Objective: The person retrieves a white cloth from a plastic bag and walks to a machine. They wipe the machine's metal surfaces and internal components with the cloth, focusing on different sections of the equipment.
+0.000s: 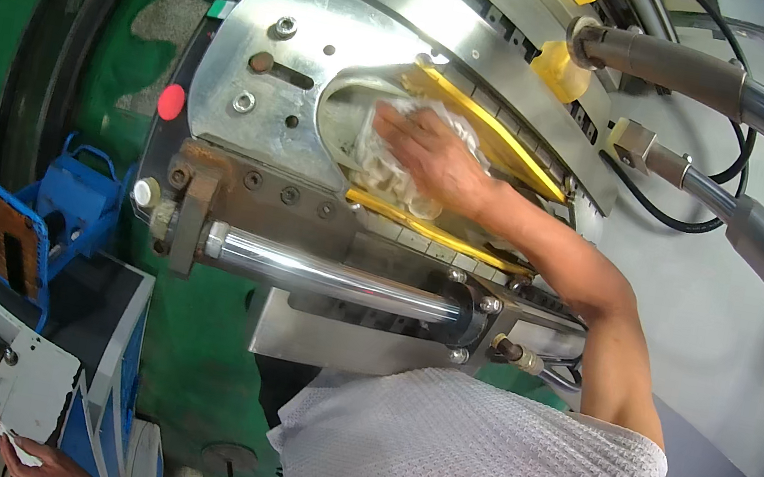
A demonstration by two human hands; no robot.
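Note:
My right hand (437, 152) reaches in from the right and presses a crumpled white cloth (393, 175) into the rounded recess of a metal machine plate (230, 61). Its fingers are bent over the cloth, which bulges out around them. Yellow strips (501, 132) edge the recess on both sides of the hand. At the lower left rim, my left hand (50, 469) is partly cut off by the picture's edge. Its fingers curl at something small and white beside the lower corner of a white panel (36, 388); what it is I cannot make out.
A polished cylinder rod (336, 273) runs between the machine plate and my body. Metal arms (673, 70) and a black cable (672, 224) stand at the upper right. On the left are a blue fixture (80, 198) and a dark-topped cabinet (94, 297) above green floor.

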